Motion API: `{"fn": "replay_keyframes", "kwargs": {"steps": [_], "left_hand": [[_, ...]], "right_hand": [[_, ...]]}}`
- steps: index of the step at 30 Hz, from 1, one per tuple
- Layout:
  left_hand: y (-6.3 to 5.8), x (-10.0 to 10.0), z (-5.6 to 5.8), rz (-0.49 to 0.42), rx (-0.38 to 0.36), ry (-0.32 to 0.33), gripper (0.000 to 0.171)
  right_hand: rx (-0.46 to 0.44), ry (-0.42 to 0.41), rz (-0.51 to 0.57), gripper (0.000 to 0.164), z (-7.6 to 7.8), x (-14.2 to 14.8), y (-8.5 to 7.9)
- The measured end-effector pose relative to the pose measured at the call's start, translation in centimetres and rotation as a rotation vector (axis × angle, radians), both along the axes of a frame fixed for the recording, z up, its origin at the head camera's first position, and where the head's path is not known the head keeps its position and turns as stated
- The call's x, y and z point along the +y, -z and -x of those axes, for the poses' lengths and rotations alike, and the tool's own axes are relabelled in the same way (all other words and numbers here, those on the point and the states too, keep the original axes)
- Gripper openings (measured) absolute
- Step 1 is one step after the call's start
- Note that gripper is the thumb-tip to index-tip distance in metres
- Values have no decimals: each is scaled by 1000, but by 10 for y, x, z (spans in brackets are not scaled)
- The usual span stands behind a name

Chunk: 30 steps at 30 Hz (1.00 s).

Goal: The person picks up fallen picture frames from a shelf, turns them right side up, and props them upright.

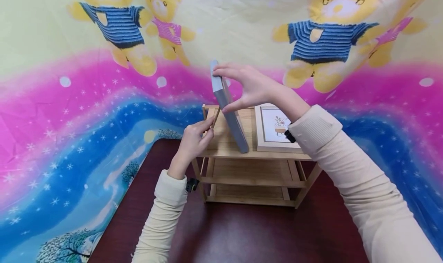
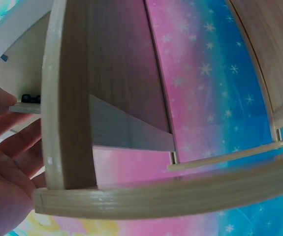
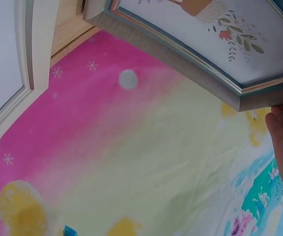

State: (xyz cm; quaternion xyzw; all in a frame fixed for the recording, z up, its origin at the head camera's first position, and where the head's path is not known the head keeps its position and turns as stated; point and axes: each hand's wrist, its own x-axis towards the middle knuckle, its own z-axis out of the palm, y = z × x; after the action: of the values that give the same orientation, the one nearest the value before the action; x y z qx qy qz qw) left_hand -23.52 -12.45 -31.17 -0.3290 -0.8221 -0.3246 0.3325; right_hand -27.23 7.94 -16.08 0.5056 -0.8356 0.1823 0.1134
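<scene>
A grey-edged picture frame (image 1: 230, 119) is tilted on the top shelf of a wooden rack (image 1: 221, 151), its lower edge near the shelf's front. My right hand (image 1: 254, 86) grips the frame by its upper part, thumb on the near side and fingers over the top. In the right wrist view a plant picture shows inside the grey border (image 3: 166, 59), with the fingertips at its edge. Behind the frame, my left hand (image 1: 194, 140) pinches a thin flat stand leg (image 2: 25, 108), beside a small black fitting (image 2: 31, 99) on the frame's back.
A white picture frame (image 1: 261, 145) with a potted-plant print lies at the right of the top shelf. Two lower shelves (image 1: 252, 170) sit beneath. The rack stands on a dark red table (image 1: 242, 232), before a printed bear backdrop (image 1: 221, 32).
</scene>
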Motion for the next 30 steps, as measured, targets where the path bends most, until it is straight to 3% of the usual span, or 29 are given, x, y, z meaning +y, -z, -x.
{"fn": "replay_keyframes", "kwargs": {"steps": [15,25,30], "left_hand": [[8,-7,4,-47,-66,4,31],[13,-11,2,-70,-80,-95,34],[15,-11,0,-179,-12,-103,28]], "right_hand": [[-4,-41,-43,89,8,-5,4],[7,-41,-38,89,10,-6,7],[10,-33,-20,89,10,-7,8]]}}
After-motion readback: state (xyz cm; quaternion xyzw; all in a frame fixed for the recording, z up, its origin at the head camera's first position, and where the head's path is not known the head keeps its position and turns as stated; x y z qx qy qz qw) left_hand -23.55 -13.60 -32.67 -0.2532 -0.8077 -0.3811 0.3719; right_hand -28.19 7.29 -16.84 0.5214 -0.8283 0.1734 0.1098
